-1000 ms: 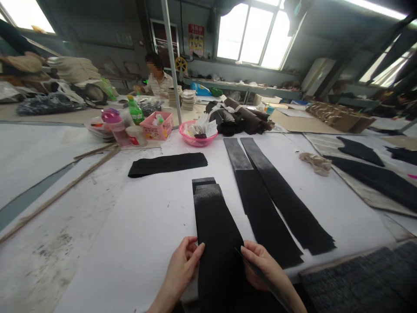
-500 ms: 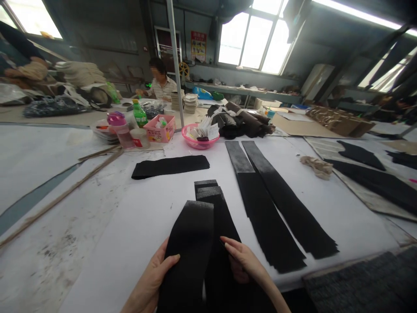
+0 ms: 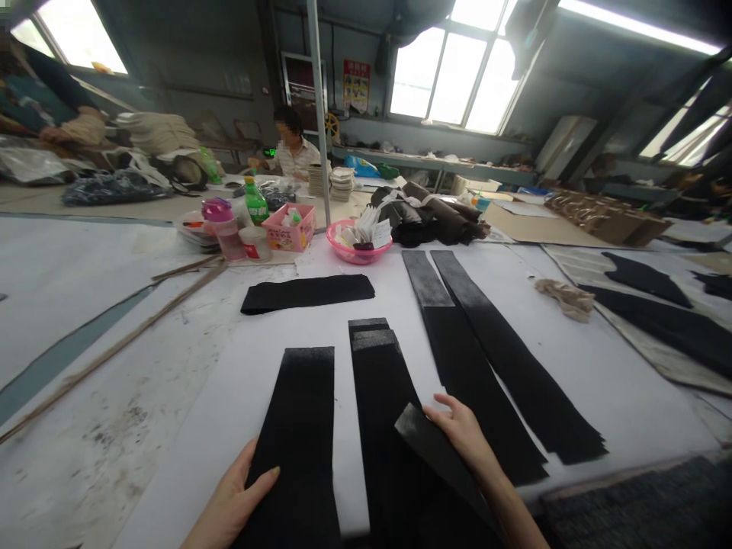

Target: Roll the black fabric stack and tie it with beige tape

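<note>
My left hand (image 3: 240, 492) grips the left edge of a black fabric strip (image 3: 300, 427), thumb on top and fingers underneath. To its right lies an overlapped pile of similar black strips (image 3: 377, 404), with greyish shiny ends. My right hand (image 3: 460, 435) pinches the corner of another strip (image 3: 435, 446), whose end is turned up and shows a dull grey face. The near ends of these pieces run out of the picture at the bottom. Two long stacks of black strips, a left one (image 3: 474, 374) and a right one (image 3: 515, 366), lie beyond my right hand.
A folded black band (image 3: 309, 292) lies ahead on the white table (image 3: 206, 427). Behind it stand a pink basket (image 3: 360, 255), a pink box (image 3: 291, 238), a purple-lidded cup (image 3: 223, 229) and a metal pole (image 3: 319, 114). A crumpled beige cloth (image 3: 565, 299) is at right. Co-workers sit across.
My left hand has moved left with its strip, parting it from the pile. My right hand has moved right and up, and a strip's end now shows turned up in it.
</note>
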`<state>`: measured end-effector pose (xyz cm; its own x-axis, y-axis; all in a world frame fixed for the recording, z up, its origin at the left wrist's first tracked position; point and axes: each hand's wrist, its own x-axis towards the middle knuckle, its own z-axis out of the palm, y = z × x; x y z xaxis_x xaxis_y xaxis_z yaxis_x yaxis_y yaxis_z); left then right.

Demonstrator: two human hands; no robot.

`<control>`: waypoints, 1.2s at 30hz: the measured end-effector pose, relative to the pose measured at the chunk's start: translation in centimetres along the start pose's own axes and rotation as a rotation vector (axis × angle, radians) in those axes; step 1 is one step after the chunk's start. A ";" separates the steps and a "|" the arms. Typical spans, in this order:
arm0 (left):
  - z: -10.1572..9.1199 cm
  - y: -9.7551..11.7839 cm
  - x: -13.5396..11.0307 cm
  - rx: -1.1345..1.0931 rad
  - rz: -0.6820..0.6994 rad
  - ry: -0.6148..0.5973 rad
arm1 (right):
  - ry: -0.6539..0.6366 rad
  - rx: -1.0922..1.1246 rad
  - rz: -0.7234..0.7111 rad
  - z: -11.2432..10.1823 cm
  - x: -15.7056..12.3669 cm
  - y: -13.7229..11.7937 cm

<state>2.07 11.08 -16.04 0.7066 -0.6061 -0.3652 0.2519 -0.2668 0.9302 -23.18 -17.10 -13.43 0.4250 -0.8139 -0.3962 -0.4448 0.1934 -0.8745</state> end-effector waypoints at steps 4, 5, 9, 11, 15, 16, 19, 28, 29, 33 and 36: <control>0.0 -0.5 0.6 0.230 0.107 0.006 | 0.053 -0.304 -0.005 0.2 1.3 -0.6; 0.0 -0.6 0.7 0.323 0.138 0.031 | 0.076 -0.409 -0.020 0.6 1.2 -0.9; 0.2 -1.0 0.8 0.724 0.164 0.191 | 0.163 -0.815 -0.078 2.2 0.5 -2.4; 0.4 -1.0 0.5 0.879 0.131 0.181 | 0.177 -0.905 -0.087 2.5 0.3 -2.8; 0.4 -0.9 0.0 1.039 0.209 0.162 | 0.121 -0.845 -0.043 2.5 1.0 -2.5; 0.4 -0.9 -0.1 1.066 0.245 0.172 | 0.115 -0.825 -0.041 2.4 1.2 -2.3; 0.4 -0.9 -0.3 1.108 0.296 0.181 | 0.090 -0.816 -0.058 2.3 1.9 -1.9; 0.3 -1.2 0.7 0.713 0.229 0.114 | -0.095 -0.623 -0.080 1.8 3.5 -1.6; 0.2 -1.3 1.0 0.618 0.215 0.117 | -0.098 -0.613 -0.076 1.6 3.7 -1.7; 0.4 -0.3 1.4 0.121 0.008 0.054 | -0.119 -0.577 -0.043 0.9 4.4 -1.8; 1.2 0.9 0.8 -0.206 -0.139 0.013 | -0.140 -0.558 -0.028 0.8 4.6 -1.8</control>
<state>2.11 9.45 -15.56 0.6639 -0.5641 -0.4909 0.4757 -0.1879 0.8593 -19.78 -20.74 -13.86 0.5261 -0.7267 -0.4416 -0.7643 -0.1765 -0.6202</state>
